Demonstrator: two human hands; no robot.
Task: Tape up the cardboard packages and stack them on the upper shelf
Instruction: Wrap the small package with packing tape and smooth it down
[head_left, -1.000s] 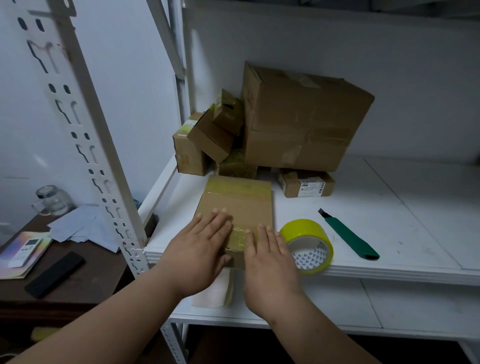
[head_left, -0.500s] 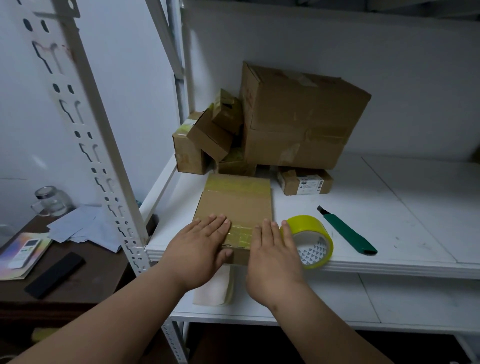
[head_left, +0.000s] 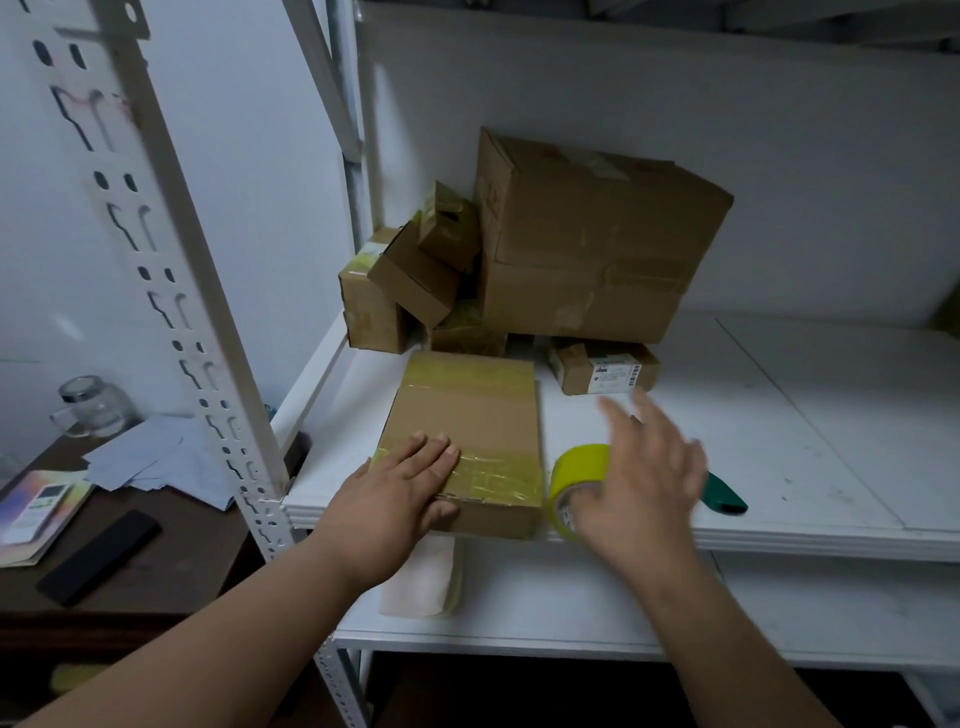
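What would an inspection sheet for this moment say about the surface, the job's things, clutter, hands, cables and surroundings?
Surface: white shelf board, scuffed, with another board below.
Job's things: flat cardboard package at the front edge, yellowish tape across both ends; yellow tape roll just right of it; green cutter partly hidden behind the right hand; pile of boxes at the back, a labelled small box under it.
Clutter: white folded item on the lower board.
Hands: left hand flat on the package's near taped end; right hand open, blurred, over the roll.
Cables: nothing seen.
Surroundings: perforated upright; dark desk with papers, a jar and a remote.
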